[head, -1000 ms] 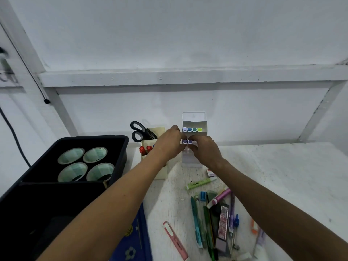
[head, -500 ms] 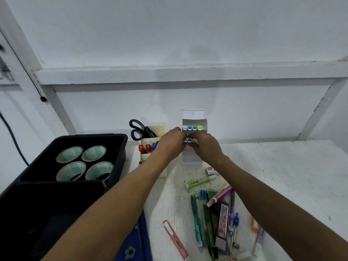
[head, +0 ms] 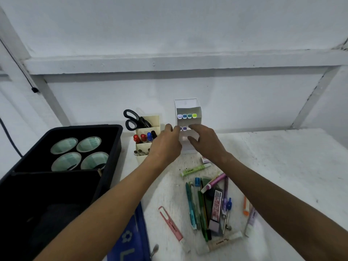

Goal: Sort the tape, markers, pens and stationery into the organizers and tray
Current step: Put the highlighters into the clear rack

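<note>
My left hand (head: 165, 143) and right hand (head: 204, 142) have just let go at the white organizer (head: 188, 110): a second ago both pinched markers in its second row, now fingers hang loose, holding nothing, I think. Two purple caps (head: 183, 128) sit there. So that batch is stowed; the pen pile (head: 207, 202) waits near me.
</note>
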`<action>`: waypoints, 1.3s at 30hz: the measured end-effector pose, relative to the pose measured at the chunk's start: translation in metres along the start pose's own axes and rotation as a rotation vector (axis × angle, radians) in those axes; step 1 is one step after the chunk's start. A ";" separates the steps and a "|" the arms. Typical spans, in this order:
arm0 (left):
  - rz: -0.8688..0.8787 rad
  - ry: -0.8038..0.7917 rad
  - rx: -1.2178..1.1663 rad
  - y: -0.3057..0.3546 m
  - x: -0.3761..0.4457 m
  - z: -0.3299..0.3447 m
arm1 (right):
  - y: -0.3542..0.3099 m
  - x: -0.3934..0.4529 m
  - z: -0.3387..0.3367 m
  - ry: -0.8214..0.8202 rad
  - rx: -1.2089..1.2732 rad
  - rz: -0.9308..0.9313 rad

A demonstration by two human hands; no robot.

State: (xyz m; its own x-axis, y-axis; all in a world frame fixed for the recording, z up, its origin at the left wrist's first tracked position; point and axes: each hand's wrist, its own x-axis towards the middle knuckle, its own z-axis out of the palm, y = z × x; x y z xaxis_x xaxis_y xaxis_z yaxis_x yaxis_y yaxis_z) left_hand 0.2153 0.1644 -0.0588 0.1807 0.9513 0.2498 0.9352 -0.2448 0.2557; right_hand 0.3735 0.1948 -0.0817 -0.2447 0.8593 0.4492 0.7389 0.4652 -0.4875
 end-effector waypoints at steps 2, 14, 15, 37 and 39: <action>-0.058 -0.044 -0.042 0.000 -0.020 -0.002 | 0.000 -0.016 -0.002 -0.003 -0.003 -0.012; -0.209 -0.520 0.044 -0.016 -0.110 0.003 | -0.003 -0.056 0.024 -0.653 -0.170 0.005; -0.263 -0.583 0.026 -0.017 -0.114 0.005 | -0.003 -0.056 0.026 -0.662 -0.186 0.013; -0.268 -0.205 -0.461 -0.015 -0.083 -0.017 | -0.029 -0.054 0.000 -0.206 0.058 -0.067; -0.204 -0.094 -0.436 -0.008 -0.067 -0.032 | -0.032 -0.047 -0.011 -0.179 0.163 0.006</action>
State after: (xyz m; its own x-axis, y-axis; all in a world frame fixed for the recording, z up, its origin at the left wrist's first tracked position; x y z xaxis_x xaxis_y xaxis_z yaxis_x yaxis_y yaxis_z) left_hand 0.1859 0.0969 -0.0477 0.0522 0.9959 0.0738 0.7433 -0.0881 0.6631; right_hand 0.3678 0.1369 -0.0790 -0.3585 0.8795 0.3129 0.6333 0.4754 -0.6106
